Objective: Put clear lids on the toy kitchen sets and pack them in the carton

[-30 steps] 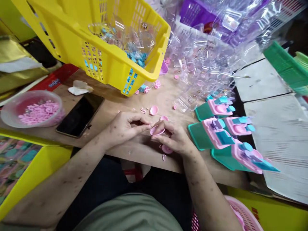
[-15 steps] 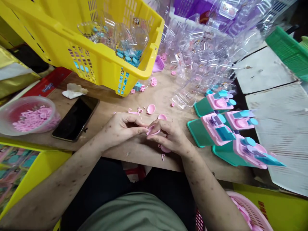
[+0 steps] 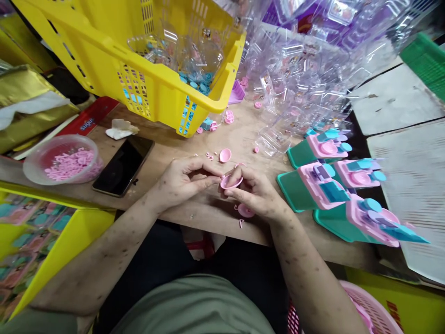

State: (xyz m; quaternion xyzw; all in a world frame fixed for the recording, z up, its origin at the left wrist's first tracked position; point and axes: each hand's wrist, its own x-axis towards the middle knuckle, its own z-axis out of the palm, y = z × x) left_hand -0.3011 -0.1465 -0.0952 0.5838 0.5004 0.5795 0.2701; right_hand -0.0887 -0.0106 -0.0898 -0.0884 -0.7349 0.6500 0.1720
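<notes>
A small pink toy cup [image 3: 232, 183] is pinched between the thumb and fingers of my right hand [image 3: 252, 188], above the front part of the wooden table. My left hand [image 3: 184, 181] is closed in a pinch at the cup's left rim. A tiny pink piece shows at its fingertips, its shape mostly hidden. Beyond my hands lies another pink cup [image 3: 225, 155], and one more is partly covered by my right hand. Below the right hand sit a pink cup with a handle [image 3: 246, 210] and a loose hook-shaped pink handle [image 3: 241, 223].
A tub of small pink pieces [image 3: 71, 162] and a black phone [image 3: 123, 167] lie left. A yellow basket [image 3: 153, 88] stands behind. Clear plastic shells [image 3: 295, 88] pile at the back right. Several teal-and-pink toy boxes [image 3: 314, 188] stand right, beside white boards [image 3: 413, 185].
The whole view has shifted, so the table things appear farther right. The cup between my hands has tilted, showing more of its inside. Both hands keep their pinch.
</notes>
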